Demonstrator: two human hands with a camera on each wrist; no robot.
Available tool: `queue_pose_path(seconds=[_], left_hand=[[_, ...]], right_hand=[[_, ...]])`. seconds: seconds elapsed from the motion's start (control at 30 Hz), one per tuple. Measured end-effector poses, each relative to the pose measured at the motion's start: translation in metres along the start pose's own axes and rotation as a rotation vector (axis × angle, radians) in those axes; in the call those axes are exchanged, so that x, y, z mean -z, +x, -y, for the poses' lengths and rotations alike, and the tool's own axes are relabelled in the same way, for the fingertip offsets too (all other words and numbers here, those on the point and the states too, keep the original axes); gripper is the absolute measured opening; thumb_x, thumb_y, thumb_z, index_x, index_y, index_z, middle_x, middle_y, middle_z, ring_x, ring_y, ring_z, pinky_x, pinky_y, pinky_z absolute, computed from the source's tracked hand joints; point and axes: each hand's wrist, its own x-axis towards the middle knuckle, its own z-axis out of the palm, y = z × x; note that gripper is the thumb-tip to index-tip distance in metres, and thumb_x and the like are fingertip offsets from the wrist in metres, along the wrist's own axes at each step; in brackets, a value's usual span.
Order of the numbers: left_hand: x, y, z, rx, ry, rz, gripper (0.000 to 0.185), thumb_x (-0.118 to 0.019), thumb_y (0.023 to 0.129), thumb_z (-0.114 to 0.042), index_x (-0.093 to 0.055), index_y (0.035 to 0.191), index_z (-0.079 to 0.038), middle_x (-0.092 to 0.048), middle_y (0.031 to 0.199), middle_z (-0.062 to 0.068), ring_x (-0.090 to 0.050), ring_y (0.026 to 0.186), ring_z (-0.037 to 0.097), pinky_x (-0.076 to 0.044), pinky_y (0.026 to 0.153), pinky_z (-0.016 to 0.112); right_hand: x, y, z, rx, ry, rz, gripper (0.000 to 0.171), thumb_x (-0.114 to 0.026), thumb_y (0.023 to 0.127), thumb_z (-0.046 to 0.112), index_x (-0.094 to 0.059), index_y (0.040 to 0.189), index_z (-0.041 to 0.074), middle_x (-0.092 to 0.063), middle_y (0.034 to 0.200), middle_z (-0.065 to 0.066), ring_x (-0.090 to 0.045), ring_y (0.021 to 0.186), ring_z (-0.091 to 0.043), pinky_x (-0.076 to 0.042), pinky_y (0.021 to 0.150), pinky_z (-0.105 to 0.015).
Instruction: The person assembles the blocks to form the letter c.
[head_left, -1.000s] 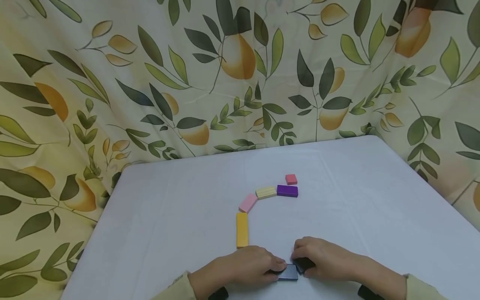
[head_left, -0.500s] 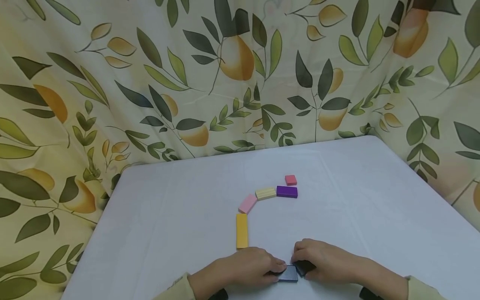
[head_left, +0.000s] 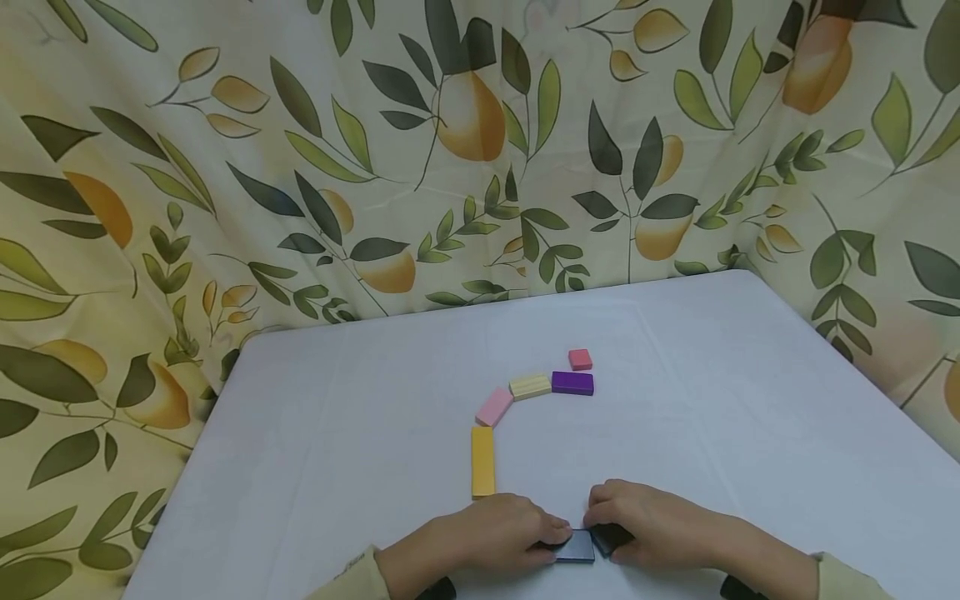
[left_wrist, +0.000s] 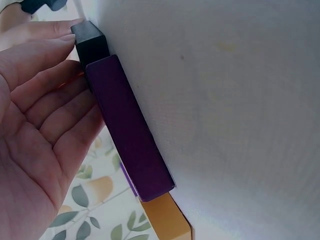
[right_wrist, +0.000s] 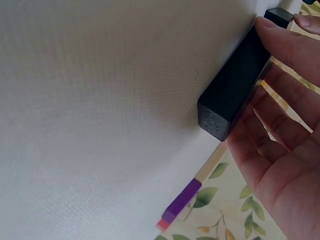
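My left hand [head_left: 498,533] pinches a dark block [head_left: 577,547] whose top shines grey-blue; its black end [left_wrist: 94,42] shows at the fingertips in the left wrist view. A dark purple block [left_wrist: 131,130] adjoins it there beside the fingers, hidden by the hand in the head view. My right hand [head_left: 656,521] holds a black block [head_left: 611,539] between thumb and fingers, lying at an angle right at the end of the left hand's block. In the right wrist view this black block [right_wrist: 232,82] lies along the white cloth.
A curved row runs away from the left hand: yellow block [head_left: 483,462], pink block [head_left: 495,407], cream block [head_left: 530,387] and purple block [head_left: 573,383]. A small red block [head_left: 580,359] sits behind the purple one. A fruit-patterned curtain [head_left: 480,208] borders the white table [head_left: 337,417].
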Motion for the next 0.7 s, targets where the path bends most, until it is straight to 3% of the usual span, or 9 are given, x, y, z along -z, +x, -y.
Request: queue_pose_path(seconds=[0.43, 0.7], left_hand=[[0.0009, 0.0011, -0.0025, 0.016, 0.005, 0.001, 0.034, -0.051, 0.083, -0.030, -0.052, 0.116, -0.023, -0.049, 0.111, -0.019, -0.041, 0.099, -0.009, -0.035, 0.078, 0.012], [0.0013, 0.0001, -0.0043, 0.003, 0.034, -0.054, 0.030, -0.049, 0.085, -0.031, -0.055, 0.113, -0.022, -0.052, 0.108, -0.018, -0.042, 0.098, -0.009, -0.036, 0.077, 0.012]], right_hand=[[-0.0018, -0.0012, -0.0010, -0.007, 0.013, -0.002, 0.031, -0.070, 0.066, 0.013, -0.061, 0.096, 0.019, -0.046, 0.088, 0.019, -0.043, 0.078, 0.002, -0.042, 0.070, -0.021], [0.0015, -0.0001, -0.0018, -0.003, 0.015, 0.017, 0.032, -0.069, 0.067, 0.013, -0.060, 0.096, 0.020, -0.047, 0.088, 0.019, -0.043, 0.078, 0.001, -0.042, 0.070, -0.021]])
